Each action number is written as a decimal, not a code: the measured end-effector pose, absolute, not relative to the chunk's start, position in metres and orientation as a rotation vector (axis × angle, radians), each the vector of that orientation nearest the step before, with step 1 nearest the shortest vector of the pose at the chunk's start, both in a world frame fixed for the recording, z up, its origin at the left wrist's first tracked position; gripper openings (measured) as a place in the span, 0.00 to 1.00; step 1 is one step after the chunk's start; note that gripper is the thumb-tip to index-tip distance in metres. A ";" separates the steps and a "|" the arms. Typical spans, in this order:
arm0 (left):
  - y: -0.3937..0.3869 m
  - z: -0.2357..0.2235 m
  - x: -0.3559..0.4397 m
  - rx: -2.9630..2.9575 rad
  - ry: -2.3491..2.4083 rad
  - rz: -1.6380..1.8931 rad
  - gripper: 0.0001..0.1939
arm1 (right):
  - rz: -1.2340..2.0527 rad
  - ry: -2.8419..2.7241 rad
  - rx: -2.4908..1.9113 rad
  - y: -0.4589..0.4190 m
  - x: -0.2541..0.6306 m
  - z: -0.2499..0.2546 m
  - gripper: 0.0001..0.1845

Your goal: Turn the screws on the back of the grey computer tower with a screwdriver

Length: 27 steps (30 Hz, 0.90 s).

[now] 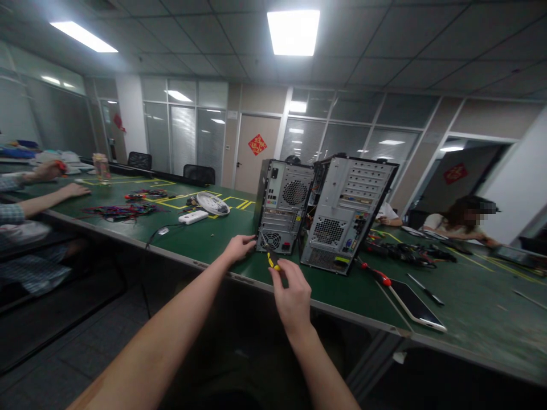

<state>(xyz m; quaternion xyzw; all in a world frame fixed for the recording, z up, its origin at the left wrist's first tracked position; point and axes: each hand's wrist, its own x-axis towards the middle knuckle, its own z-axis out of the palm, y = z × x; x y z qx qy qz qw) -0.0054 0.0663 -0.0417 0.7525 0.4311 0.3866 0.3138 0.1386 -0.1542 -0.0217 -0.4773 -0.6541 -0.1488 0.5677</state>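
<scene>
Bench view: two PC towers, rear panels facing the wearer, with a screwdriver up at the smaller one

Green table (205, 234) carries everything; larger PC tower (337, 216) stands upright on it, right of smaller PC tower (284, 208), also upright near the front edge; heap of black cables (405, 253) beyond the larger tower, to the right; right hand (293, 290) pinches the black-and-yellow screwdriver (273, 259) between thumb and fingers, shaft slanting up-left towards the smaller tower's lower fan grille (270, 241), tip contact cannot be told; left hand (240, 249) at that tower's lower left edge, fingers close together and slightly bent, grip on the case cannot be told; smartphone (416, 306) flat at right, red-handled screwdriver (382, 278) by its upper left end
</scene>
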 end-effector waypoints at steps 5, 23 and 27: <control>0.065 -0.041 -0.005 1.977 1.128 1.021 0.27 | -0.374 -1.557 -1.135 -0.158 0.141 -0.016 0.12; 0.068 -0.043 -0.005 2.008 1.125 1.033 0.27 | -0.400 -1.615 -1.133 -0.157 0.138 -0.018 0.14; 0.069 -0.044 -0.006 1.994 1.110 1.028 0.28 | -0.356 -1.582 -1.160 -0.158 0.140 -0.018 0.10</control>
